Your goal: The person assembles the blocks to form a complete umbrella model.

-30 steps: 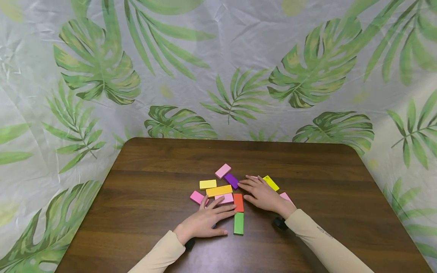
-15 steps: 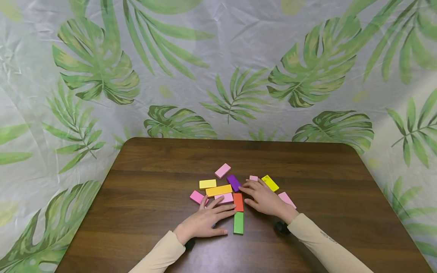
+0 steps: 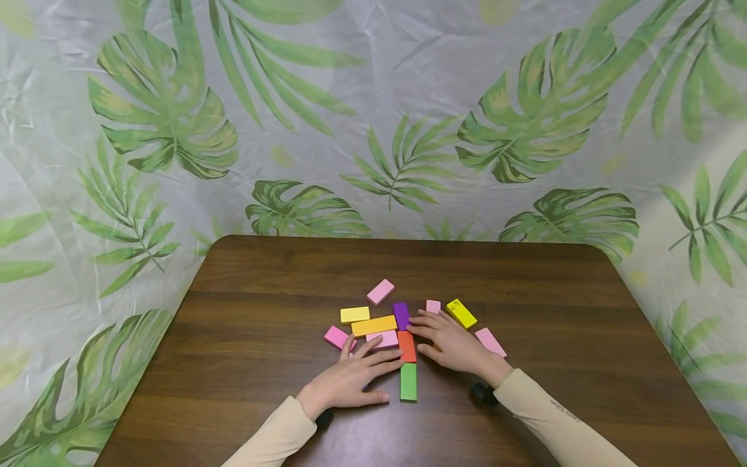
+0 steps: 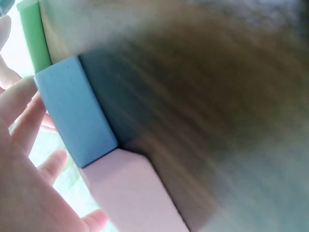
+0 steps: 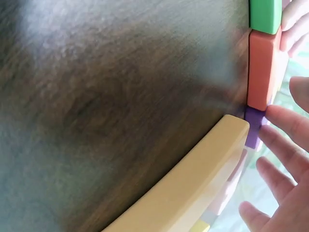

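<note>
The purple block [image 3: 401, 316] lies end to end with a red block [image 3: 406, 347] and a green block [image 3: 408, 383], forming a line. Fingertips of my right hand [image 3: 452, 344], its fingers fairly straight, touch the purple block's right side near the red block. My left hand [image 3: 347, 381] spreads flat, two fingertips against the red block's left side, others over a light pink block [image 3: 382, 338]. Beneath it, the left wrist view shows a blue block [image 4: 77, 111]. A pale yellow block [image 5: 188, 169] shows in the right wrist view, hidden from the head view by my right hand.
An orange block [image 3: 374, 326], a pale yellow block [image 3: 355, 315] and a hot pink block [image 3: 338, 338] lie at left. A pink block [image 3: 380, 292] sits farther back. At right are a bright yellow block [image 3: 461, 314] and pink block [image 3: 490, 342], on a brown table [image 3: 262, 292].
The purple block has turned from slanted to nearly straight and slid right, away from the far pink block, into line with the red one. My right hand shifted slightly; my left stayed put.
</note>
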`<state>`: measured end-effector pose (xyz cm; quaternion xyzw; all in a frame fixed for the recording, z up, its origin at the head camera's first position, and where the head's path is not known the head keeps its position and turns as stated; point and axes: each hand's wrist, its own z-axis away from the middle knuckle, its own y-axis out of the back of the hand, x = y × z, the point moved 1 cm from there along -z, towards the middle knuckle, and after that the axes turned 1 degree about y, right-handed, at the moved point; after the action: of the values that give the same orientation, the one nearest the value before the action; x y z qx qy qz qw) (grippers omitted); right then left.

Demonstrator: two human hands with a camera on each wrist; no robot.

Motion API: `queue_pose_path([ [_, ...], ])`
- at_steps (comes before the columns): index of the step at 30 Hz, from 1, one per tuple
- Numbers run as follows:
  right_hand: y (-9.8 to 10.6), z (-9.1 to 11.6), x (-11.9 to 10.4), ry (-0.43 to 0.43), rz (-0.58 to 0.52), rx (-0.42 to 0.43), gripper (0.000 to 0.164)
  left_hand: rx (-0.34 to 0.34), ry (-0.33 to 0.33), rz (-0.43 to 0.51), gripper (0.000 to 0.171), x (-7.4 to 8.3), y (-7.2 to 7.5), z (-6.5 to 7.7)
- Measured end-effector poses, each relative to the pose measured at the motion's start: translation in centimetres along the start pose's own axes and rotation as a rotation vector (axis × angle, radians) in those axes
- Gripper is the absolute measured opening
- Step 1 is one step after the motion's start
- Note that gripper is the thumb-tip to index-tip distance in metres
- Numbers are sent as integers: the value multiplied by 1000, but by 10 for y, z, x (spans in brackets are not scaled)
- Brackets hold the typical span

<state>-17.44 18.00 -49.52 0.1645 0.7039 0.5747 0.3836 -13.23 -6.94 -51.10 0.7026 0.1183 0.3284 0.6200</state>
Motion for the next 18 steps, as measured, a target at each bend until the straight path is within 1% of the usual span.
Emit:
queue_pose_path([
  [5, 0, 1, -2, 9, 11, 3, 44, 10, -10, -13, 63, 0, 0, 0],
  [11, 0, 2, -4, -5, 20, -15, 44, 9, -11, -12, 63, 0, 0, 0],
  [14, 1, 2, -5, 2, 21, -6, 44, 9, -17, -17, 62, 1, 1, 1],
  [18, 1, 2, -3, 19, 19, 8, 45, 8, -50, -27, 58, 3, 2, 1],
])
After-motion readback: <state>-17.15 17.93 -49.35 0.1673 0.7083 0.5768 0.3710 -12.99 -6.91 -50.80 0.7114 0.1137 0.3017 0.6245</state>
